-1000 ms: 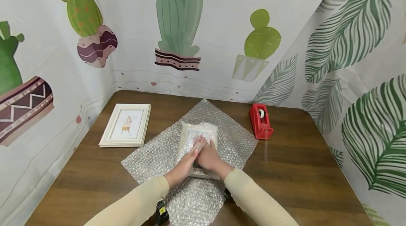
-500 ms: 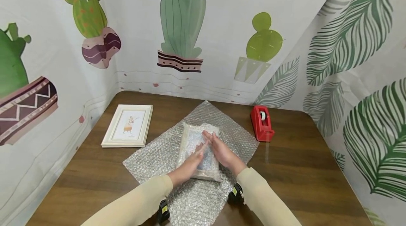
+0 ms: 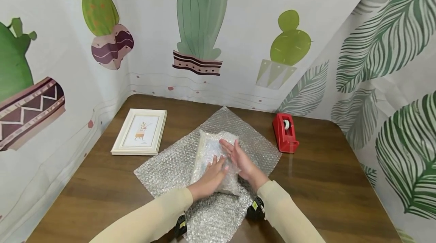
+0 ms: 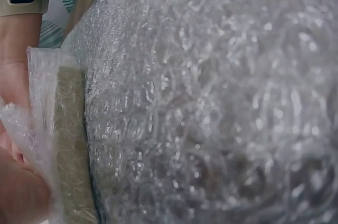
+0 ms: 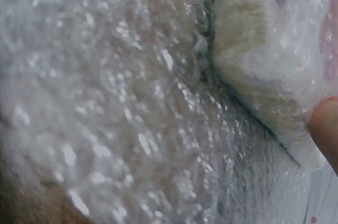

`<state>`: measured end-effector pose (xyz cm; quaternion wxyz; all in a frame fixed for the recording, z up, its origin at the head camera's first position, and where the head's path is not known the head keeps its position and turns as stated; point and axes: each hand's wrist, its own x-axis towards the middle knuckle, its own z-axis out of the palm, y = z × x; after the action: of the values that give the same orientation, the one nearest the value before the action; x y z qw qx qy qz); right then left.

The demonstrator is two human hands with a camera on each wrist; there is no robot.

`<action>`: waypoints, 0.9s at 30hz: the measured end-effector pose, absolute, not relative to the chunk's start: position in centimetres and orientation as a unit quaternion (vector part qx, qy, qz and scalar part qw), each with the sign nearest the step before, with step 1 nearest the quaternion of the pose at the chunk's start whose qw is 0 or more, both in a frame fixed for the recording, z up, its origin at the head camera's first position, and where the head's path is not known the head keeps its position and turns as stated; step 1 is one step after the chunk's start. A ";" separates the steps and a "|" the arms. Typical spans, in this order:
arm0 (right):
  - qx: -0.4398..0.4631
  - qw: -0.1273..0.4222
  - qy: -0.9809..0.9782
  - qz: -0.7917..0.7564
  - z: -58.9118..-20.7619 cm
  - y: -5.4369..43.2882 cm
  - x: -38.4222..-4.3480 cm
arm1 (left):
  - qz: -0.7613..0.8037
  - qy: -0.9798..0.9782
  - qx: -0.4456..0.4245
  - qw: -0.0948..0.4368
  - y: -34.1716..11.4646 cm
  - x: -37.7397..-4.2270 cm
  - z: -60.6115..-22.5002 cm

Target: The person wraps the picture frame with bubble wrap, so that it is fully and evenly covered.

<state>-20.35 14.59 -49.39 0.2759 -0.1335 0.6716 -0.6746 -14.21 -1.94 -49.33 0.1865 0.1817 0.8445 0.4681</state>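
A flat, pale-edged rectangular thing wrapped in bubble wrap [image 3: 207, 148] lies on a larger bubble wrap sheet [image 3: 163, 171]. Its cream edge [image 4: 71, 139] shows through the plastic in the left wrist view. My left hand [image 3: 211, 178] rests on the top of the package with fingers spread. On the package's right side, my right hand [image 3: 242, 161] touches the wrap, fingers straight and turned on edge. A loose clear flap [image 5: 301, 39] of the wrap rises by the hands in the right wrist view. What lies under the palms is hidden.
A cream picture frame [image 3: 139, 132] lies to the left on the brown table [image 3: 316, 182]. The red tape dispenser [image 3: 285, 133] stands at the right, with a tape strip trailing towards me. A patterned cloth [image 3: 245, 38] hangs behind the table.
Both hands first overlapped on the package's middle. They have since parted: the right hand slid to the right side, and the left hand's fingers spread out on the top.
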 end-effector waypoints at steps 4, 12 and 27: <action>-0.133 0.284 0.668 -0.675 -49.1 14.6 -20.6 | 0.405 0.873 0.206 0.176 -1.9 -14.3 -49.1; -0.125 0.289 0.704 -0.636 -48.4 14.9 -20.9 | 0.250 0.928 0.233 0.148 -1.4 -13.6 -48.6; -0.227 0.124 0.901 -0.349 -49.2 12.7 -19.2 | 0.201 0.940 0.272 -0.043 -1.7 -12.0 -50.2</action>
<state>-19.25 12.65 -49.15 0.1243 -0.2273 0.9005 -0.3492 -12.03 -1.73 -50.19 -0.0433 0.2722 0.9400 0.2012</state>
